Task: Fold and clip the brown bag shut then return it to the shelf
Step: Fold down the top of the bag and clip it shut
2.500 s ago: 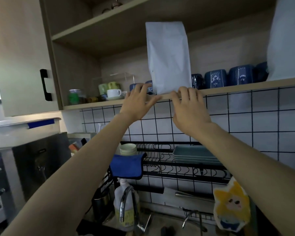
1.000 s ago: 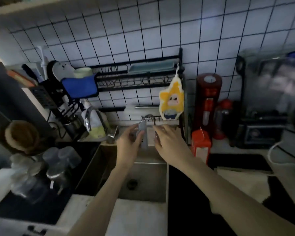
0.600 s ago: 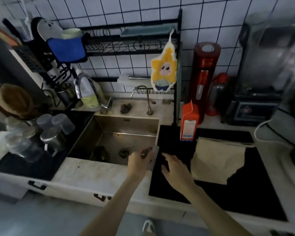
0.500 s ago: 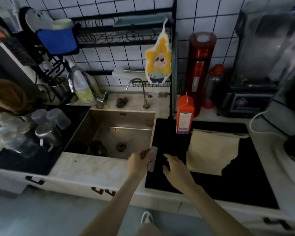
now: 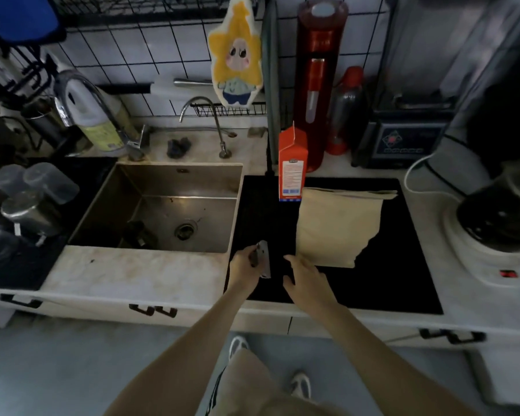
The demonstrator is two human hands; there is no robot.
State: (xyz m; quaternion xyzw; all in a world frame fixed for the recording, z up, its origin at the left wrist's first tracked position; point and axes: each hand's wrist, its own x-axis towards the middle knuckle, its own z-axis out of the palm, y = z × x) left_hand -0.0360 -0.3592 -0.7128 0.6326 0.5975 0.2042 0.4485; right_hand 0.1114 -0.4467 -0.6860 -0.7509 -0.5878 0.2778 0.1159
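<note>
The brown bag (image 5: pixel 338 226) lies flat on the black cooktop (image 5: pixel 388 280), its opening toward the back and its near right corner ragged. My left hand (image 5: pixel 246 267) is shut on a grey clip (image 5: pixel 264 259), held over the cooktop's front left part, left of the bag. My right hand (image 5: pixel 305 279) hovers beside it with fingers apart, holding nothing, its fingertips just short of the bag's near left corner. The shelf is out of view.
An orange carton (image 5: pixel 292 166) stands at the bag's far left corner. A steel sink (image 5: pixel 168 205) lies to the left. A red soda maker (image 5: pixel 317 82), a blender base (image 5: pixel 403 139) and a kettle (image 5: pixel 505 217) crowd the back and right of the counter.
My view dropped from the upper shelf with the white bag to the counter. Both hands came down, the left holding the clip, and now sit closer to the brown bag.
</note>
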